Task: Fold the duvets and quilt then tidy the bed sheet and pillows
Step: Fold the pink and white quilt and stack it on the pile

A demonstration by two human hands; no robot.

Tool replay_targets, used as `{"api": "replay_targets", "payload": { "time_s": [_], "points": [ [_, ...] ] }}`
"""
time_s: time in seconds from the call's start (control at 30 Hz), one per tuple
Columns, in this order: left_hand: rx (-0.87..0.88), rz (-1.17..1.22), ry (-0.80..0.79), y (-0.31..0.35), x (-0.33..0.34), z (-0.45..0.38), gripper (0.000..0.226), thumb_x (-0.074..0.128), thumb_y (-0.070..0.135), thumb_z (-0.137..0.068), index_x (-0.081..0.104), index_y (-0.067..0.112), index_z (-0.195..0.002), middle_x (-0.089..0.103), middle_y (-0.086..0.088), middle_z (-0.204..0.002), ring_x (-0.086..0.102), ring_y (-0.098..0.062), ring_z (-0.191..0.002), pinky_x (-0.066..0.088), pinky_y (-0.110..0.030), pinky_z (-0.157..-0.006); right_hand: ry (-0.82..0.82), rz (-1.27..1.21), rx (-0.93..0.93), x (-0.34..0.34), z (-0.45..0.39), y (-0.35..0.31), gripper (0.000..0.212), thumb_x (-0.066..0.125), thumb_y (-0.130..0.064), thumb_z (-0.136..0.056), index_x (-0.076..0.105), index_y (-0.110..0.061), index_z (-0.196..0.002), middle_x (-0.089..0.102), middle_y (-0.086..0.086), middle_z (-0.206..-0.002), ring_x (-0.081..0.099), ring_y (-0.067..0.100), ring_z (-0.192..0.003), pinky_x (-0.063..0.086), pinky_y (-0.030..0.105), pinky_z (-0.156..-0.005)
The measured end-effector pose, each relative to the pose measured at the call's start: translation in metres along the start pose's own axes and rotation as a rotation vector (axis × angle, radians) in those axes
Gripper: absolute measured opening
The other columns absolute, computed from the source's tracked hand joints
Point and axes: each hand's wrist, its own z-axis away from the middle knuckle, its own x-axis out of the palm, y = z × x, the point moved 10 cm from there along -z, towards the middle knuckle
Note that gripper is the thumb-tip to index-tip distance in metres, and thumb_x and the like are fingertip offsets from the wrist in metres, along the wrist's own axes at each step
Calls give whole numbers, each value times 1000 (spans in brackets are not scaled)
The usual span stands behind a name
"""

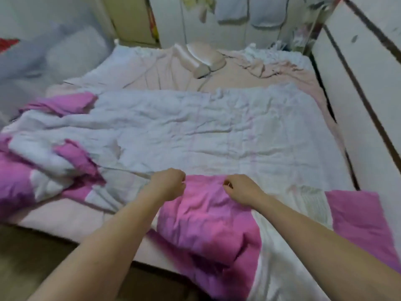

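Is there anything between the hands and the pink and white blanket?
No. The left hand and right hand are already on the duvet, at its pink fold, fingers curled. Whether they actually grip it is unclear.

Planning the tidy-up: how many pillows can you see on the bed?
1. A pale pink pillow lies at the far end of the bed, on the pink sheet. Others may be hidden under the white-and-pink duvet.

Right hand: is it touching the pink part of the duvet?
Touching. The head view shows the right hand resting knuckles-down on the pink duvet fold, fingers curled into the fabric, with no gap visible.
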Motion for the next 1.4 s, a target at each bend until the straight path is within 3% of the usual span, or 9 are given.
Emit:
{"api": "replay_targets", "payload": {
  "time_s": [0.27,0.37,0.53,0.63,0.7,0.83,1.0,1.23,1.4],
  "points": [
    [-413,113,105,-288,-22,177,27,44,33,-95,61,22,-113,60,-3,-123,57,-26,-113,45,-36,-86,-82,160,-407,53,-15,-312,22,48,-16,-90,69,-11,-93,68,13,-101,61,31,-97,45,33,-73],
    [-535,161,86,-388,-5,227,29,43,35,-95,60,24,-116,60,-2,-123,57,-25,-112,44,-35,-85,-110,210,-530,92,-32,-418,22,47,-15,-89,56,-14,-69,67,15,-92,61,31,-89,36,30,-63],
    [-657,263,54,-553,20,290,24,49,35,-92,63,24,-108,63,-2,-113,60,-25,-103,50,-38,-86,-131,242,-588,155,-59,-579,23,48,-24,-90,66,-12,-85,68,12,-91,62,31,-85,44,30,-66],
    [-716,297,27,-636,29,319,21,51,37,-90,63,24,-101,63,-4,-109,61,-24,-95,52,-36,-82,-161,290,-615,194,-74,-655,16,52,-24,-88,59,-15,-76,64,8,-84,57,27,-79,39,28,-64],
    [-756,317,48,-673,31,324,19,50,38,-89,61,24,-98,63,-8,-111,61,-25,-94,51,-34,-78,-161,305,-621,204,-85,-686,16,49,-20,-89,59,-15,-77,61,8,-85,58,29,-84,36,28,-64],
    [-779,384,110,-741,43,313,33,51,35,-89,52,22,-119,61,-5,-116,60,-25,-100,51,-34,-78,-159,248,-596,229,-138,-741,26,43,-17,-91,66,-6,-92,67,13,-99,61,31,-92,37,28,-68],
    [-753,406,79,-810,58,273,49,52,32,-88,43,19,-135,49,-8,-134,54,-29,-116,50,-42,-90,-208,219,-580,262,-207,-796,20,44,-14,-91,60,-4,-84,66,16,-98,56,27,-83,32,26,-65],
    [-761,527,58,-944,70,194,49,47,29,-92,41,12,-137,47,-13,-136,50,-33,-121,44,-44,-98,-263,185,-473,337,-325,-897,27,48,-26,-93,61,-5,-105,65,15,-111,60,31,-100,46,33,-81],
    [-768,656,48,-1002,124,161,57,51,30,-92,33,10,-142,37,-16,-142,39,-36,-130,33,-46,-109,-343,161,-279,420,-362,-925,78,59,-49,-87,29,-5,-144,44,16,-142,47,33,-126,42,40,-100]
  ]
}}
